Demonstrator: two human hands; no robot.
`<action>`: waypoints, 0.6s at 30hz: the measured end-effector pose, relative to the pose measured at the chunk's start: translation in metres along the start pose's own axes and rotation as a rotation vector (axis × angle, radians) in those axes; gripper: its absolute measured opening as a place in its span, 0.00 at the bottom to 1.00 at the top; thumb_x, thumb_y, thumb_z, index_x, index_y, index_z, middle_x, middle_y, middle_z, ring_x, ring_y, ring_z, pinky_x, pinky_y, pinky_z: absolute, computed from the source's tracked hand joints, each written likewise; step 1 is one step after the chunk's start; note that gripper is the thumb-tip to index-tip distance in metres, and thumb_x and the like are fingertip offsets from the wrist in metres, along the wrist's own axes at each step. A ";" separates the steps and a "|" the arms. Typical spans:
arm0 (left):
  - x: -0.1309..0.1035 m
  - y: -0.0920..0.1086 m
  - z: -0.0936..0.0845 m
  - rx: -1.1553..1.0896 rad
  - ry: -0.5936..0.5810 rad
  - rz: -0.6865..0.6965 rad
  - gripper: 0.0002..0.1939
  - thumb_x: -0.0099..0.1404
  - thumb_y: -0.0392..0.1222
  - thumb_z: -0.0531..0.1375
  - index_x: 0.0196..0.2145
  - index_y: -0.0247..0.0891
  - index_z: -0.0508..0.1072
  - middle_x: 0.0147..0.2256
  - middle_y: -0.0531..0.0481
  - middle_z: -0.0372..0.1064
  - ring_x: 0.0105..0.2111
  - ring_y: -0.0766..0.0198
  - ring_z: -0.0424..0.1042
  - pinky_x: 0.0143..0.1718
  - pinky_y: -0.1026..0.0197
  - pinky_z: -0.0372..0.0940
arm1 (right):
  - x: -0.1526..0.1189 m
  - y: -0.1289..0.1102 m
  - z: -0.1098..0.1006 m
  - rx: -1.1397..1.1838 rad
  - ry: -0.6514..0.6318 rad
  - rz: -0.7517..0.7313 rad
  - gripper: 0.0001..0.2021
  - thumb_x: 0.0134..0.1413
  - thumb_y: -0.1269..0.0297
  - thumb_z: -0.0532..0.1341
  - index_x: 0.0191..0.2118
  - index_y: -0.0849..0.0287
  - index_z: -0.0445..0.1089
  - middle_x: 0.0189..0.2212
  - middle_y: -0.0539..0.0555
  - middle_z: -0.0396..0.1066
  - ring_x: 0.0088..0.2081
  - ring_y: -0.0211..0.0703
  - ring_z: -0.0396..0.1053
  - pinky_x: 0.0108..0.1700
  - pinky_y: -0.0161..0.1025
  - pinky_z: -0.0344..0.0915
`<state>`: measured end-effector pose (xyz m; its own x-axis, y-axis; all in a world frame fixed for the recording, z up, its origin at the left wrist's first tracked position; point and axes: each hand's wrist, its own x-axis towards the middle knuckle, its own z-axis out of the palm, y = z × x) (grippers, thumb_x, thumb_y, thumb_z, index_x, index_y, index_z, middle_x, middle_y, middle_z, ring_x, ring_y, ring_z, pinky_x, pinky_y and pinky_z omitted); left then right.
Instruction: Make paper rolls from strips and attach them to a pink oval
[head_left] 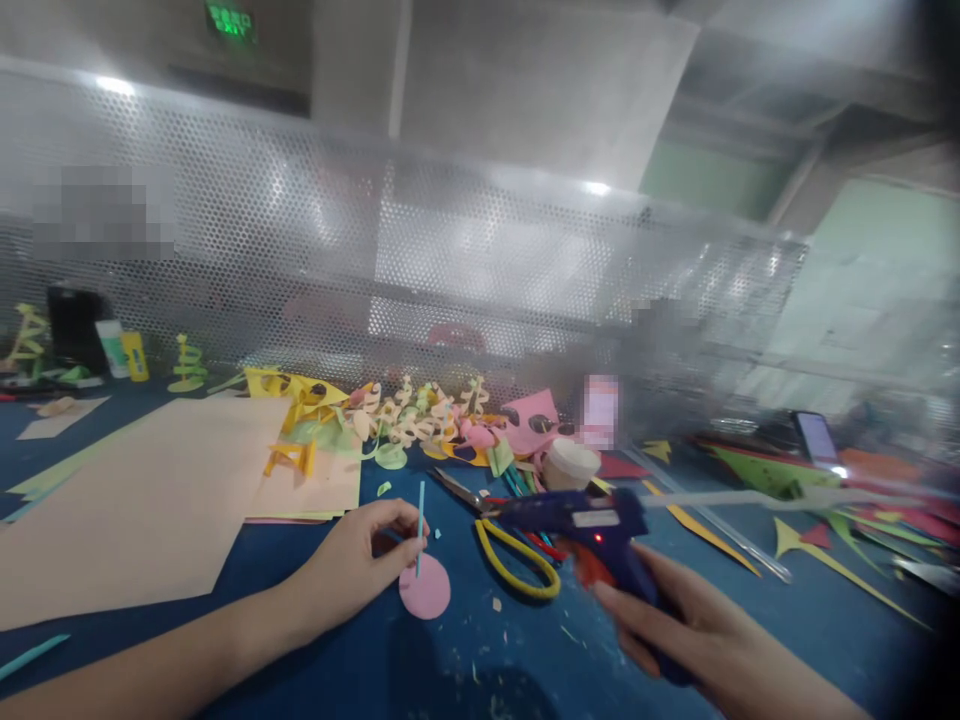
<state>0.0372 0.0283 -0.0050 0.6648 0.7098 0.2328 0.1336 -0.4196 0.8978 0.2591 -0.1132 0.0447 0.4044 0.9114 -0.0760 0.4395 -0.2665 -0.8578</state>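
Near the middle of the blue table, my left hand pinches a thin light-blue stick between thumb and fingers. The stick stands upright, its lower end at the upper part of a pink paper disc. On the right, my right hand is wrapped round the handle of a dark blue glue gun with an orange trigger and a lit red light. The gun's nozzle points left, over the scissors' pivot area. Yellow-handled scissors lie between the two hands.
Large pale paper sheets cover the left side of the blue table. Small paper shapes are heaped at the back, beside a white-lidded tub. Coloured scraps and a phone lie right. A perforated screen stands behind.
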 end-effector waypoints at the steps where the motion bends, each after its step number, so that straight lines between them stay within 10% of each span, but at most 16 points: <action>1: 0.000 0.000 0.000 -0.002 0.007 -0.002 0.04 0.57 0.36 0.53 0.30 0.36 0.67 0.29 0.52 0.66 0.29 0.66 0.68 0.32 0.64 0.64 | -0.001 -0.002 0.005 -0.058 -0.063 0.005 0.20 0.39 0.44 0.57 0.27 0.58 0.63 0.12 0.44 0.57 0.16 0.34 0.56 0.21 0.32 0.58; 7: 0.001 0.000 0.000 0.041 0.001 0.004 0.04 0.57 0.35 0.53 0.30 0.36 0.68 0.29 0.52 0.67 0.31 0.64 0.69 0.33 0.64 0.64 | -0.001 -0.018 0.032 -0.269 -0.290 -0.109 0.17 0.48 0.48 0.53 0.29 0.57 0.65 0.16 0.46 0.59 0.18 0.35 0.59 0.23 0.32 0.59; 18: 0.002 0.000 0.000 0.081 0.032 0.006 0.05 0.56 0.35 0.53 0.30 0.36 0.68 0.29 0.51 0.66 0.31 0.64 0.68 0.33 0.64 0.63 | 0.014 -0.014 0.048 -0.405 -0.250 -0.357 0.14 0.52 0.53 0.52 0.35 0.58 0.67 0.16 0.47 0.61 0.15 0.33 0.59 0.17 0.31 0.55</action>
<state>0.0380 0.0301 -0.0048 0.6425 0.7241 0.2508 0.1897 -0.4674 0.8634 0.2203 -0.0817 0.0314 -0.0039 0.9998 0.0217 0.8042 0.0161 -0.5942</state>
